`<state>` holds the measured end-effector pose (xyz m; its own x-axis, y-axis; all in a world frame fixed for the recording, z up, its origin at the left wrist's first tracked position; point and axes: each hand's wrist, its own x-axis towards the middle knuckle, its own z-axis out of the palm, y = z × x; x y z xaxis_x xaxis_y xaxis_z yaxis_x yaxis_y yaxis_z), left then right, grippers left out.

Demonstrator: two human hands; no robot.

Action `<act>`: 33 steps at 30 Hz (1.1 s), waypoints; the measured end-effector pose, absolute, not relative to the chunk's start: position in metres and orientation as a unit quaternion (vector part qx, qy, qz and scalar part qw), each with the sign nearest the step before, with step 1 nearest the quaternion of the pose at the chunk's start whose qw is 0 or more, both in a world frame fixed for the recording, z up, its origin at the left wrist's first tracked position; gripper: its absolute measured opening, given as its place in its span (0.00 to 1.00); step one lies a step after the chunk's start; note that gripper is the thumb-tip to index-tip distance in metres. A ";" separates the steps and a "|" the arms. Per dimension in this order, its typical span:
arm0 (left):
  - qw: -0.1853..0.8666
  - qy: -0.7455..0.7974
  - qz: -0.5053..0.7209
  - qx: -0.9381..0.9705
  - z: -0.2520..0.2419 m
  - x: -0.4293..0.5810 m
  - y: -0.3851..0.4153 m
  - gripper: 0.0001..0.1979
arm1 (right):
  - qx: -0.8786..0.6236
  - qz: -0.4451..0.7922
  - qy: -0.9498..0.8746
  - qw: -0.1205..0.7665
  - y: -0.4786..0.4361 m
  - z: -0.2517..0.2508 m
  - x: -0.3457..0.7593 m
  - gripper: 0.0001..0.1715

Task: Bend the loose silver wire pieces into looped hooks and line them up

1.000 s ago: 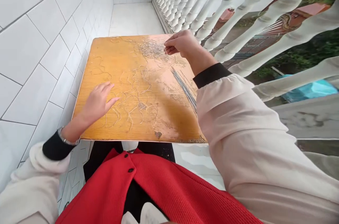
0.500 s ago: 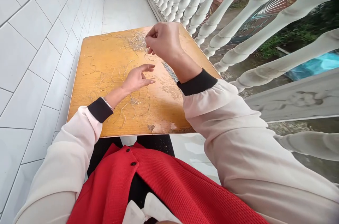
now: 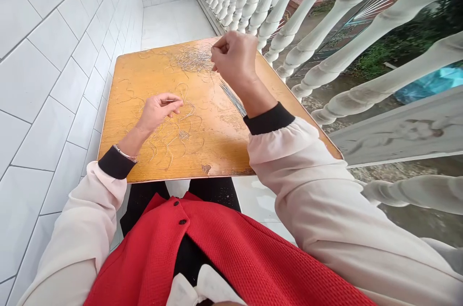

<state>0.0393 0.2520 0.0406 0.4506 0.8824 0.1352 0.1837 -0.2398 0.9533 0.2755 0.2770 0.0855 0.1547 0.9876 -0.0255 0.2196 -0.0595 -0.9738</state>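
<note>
My left hand point(image 3: 162, 107) is over the left middle of the table, thumb and fingers pinched together. A thin curled strand point(image 3: 183, 90) shows by its fingertips; whether they grip it is hard to tell. Higher up, my right hand point(image 3: 235, 54) is closed in a pinch beside a tangled pile of thin wire-like strands point(image 3: 191, 59). What sits in its fingertips is too small to make out. A bundle of straight grey wires point(image 3: 233, 98) lies under my right wrist. Loose curly strands point(image 3: 172, 133) are scattered below my left hand.
The wooden table point(image 3: 224, 164) has a worn, chipped top and stands against my knees. A white tiled wall point(image 3: 47, 70) runs along the left. White balusters point(image 3: 307, 55) line the right side, with a turquoise sheet point(image 3: 430, 85) beyond them.
My left hand has moved left and its spread fingers have closed into a pinch. My right hand has shifted slightly right, still closed, uncovering more of the pile.
</note>
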 end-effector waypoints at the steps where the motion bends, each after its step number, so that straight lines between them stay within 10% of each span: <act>1: 0.462 0.384 0.318 0.734 0.045 0.032 0.251 0.11 | -0.611 0.368 -0.507 0.484 0.275 0.083 0.274 0.08; 6: 0.407 0.374 0.114 0.825 0.066 0.009 0.243 0.36 | -0.648 0.242 -0.554 0.463 0.261 0.083 0.263 0.04; 10: 0.366 0.405 0.234 0.804 0.064 0.030 0.232 0.25 | -0.688 0.115 -0.604 0.385 0.249 0.088 0.249 0.11; 18: 0.649 0.381 0.177 0.634 0.036 0.069 0.221 0.03 | -0.691 0.089 -0.634 0.336 0.239 0.085 0.233 0.14; 26: 0.679 0.367 0.227 0.594 0.024 0.050 0.224 0.05 | -0.583 0.367 -0.537 0.487 0.251 0.082 0.246 0.15; 33: 0.687 0.370 0.237 0.579 0.018 0.040 0.226 0.05 | -0.630 0.323 -0.531 0.466 0.261 0.071 0.253 0.14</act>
